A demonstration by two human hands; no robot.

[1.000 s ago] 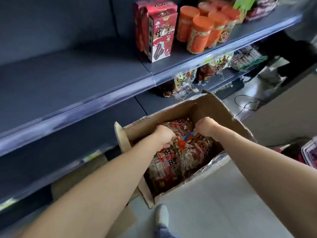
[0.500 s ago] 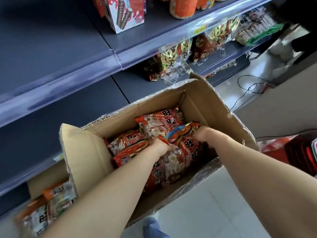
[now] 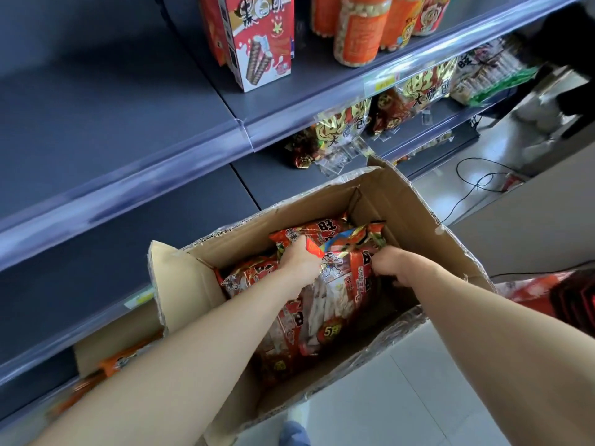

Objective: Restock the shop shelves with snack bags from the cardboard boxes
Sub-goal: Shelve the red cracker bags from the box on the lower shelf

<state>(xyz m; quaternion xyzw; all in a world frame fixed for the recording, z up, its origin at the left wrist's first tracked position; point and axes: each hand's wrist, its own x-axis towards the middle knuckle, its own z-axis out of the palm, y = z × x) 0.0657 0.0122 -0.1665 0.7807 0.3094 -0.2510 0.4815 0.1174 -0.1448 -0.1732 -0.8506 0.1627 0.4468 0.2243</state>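
Note:
An open cardboard box [image 3: 415, 217] stands on the floor in front of the shelves, holding several red snack bags. Both my hands reach into it. My left hand [image 3: 297, 263] grips the left side of the top red snack bag [image 3: 338, 284], near its upper edge. My right hand [image 3: 391, 263] grips the same bag's right side. The bag stands tilted in the box, its top raised. More red bags [image 3: 248, 276] lie beside and beneath it. The dark shelf [image 3: 112, 239] behind the box is bare on its left part.
The upper shelf [image 3: 289, 123] carries a red-and-white carton [image 3: 257, 40] and orange jars [image 3: 360, 30]. Yellow and red bags [image 3: 341, 130] sit on the shelf's right part. A second box with orange bags [image 3: 119, 362] sits lower left. A black cable [image 3: 476, 185] lies on the floor at right.
The view has tilted down and nearer the box. Both hands went deeper into the box and closed on the top bag, whose upper end has risen.

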